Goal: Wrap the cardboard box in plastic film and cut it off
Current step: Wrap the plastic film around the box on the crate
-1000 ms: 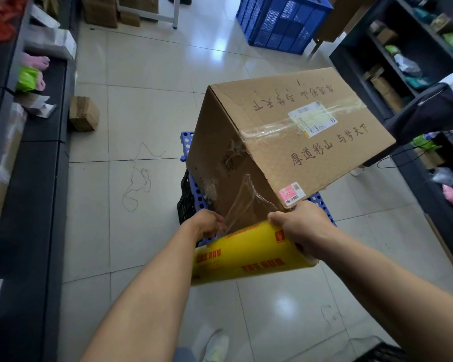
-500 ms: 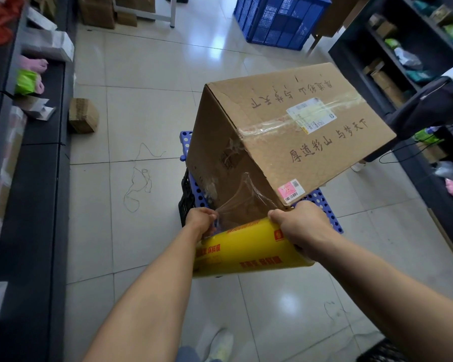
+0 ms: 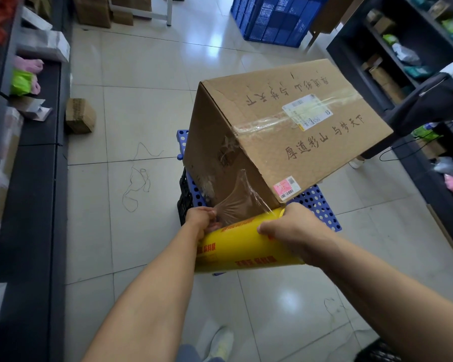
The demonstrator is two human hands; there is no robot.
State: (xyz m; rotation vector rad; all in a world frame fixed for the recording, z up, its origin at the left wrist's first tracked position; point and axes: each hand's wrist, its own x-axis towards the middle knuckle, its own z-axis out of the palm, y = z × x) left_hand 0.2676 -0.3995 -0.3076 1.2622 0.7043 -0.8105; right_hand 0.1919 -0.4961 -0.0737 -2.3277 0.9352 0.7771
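A big brown cardboard box (image 3: 285, 131) with black handwriting and labels rests tilted on a blue perforated stool (image 3: 317, 205). Just below its near corner I hold a yellow roll of plastic film (image 3: 241, 249). My right hand (image 3: 293, 226) grips the roll's right end. My left hand (image 3: 200, 218) pinches the loose end of the clear film (image 3: 238, 198), which is stretched up against the box's near side face.
Dark shelving runs along the left (image 3: 32, 178) and the right (image 3: 392, 48), with packages on it. A small cardboard box (image 3: 80, 116) and a loose string (image 3: 137, 176) lie on the tiled floor. A blue crate (image 3: 277, 19) stands at the back. My shoe (image 3: 220, 343) shows below.
The sheet of film between the roll and the box has been pulled wider and tauter. Both hands have stayed close under the box's near corner.
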